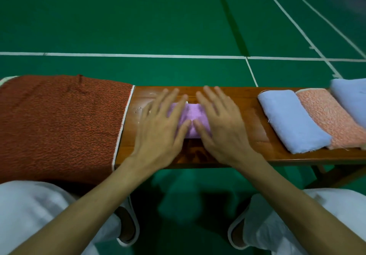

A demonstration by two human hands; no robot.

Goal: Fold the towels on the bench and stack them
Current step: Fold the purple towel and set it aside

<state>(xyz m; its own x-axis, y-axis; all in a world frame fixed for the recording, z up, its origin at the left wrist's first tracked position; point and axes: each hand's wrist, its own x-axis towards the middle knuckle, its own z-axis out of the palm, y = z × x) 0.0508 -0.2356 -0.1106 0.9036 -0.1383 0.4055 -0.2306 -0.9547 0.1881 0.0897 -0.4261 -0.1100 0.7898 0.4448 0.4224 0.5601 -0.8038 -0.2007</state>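
At the middle of the wooden bench [247,96] lay a small folded purple towel [193,116], mostly covered by two bare hands. The left hand [164,128] rested palm-down on its 9 o'clock side and the right hand [221,124] on its 3 o'clock side, thumbs nearly meeting over the cloth. Both hands had straight, slightly spread fingers lying flat on the towel and reaching toward 12 o'clock, gripping nothing; their outlines were a little blurred.

At 9 o'clock from the purple towel, a large rust-red towel [59,126] with a white edge was spread open over the bench end, apart from the left hand. At 3 o'clock, well apart from the right hand, a folded light-blue towel [291,120] lay touching a folded salmon-pink towel [328,118], and beyond that, at the frame edge, was another pale-blue cloth [350,96], blurred.

Toward 12 o'clock stretched a green court floor [138,17] marked with white lines [138,56]. At 6 o'clock, white trouser legs [39,211] and two white-rimmed slippers [126,225] showed below the bench.
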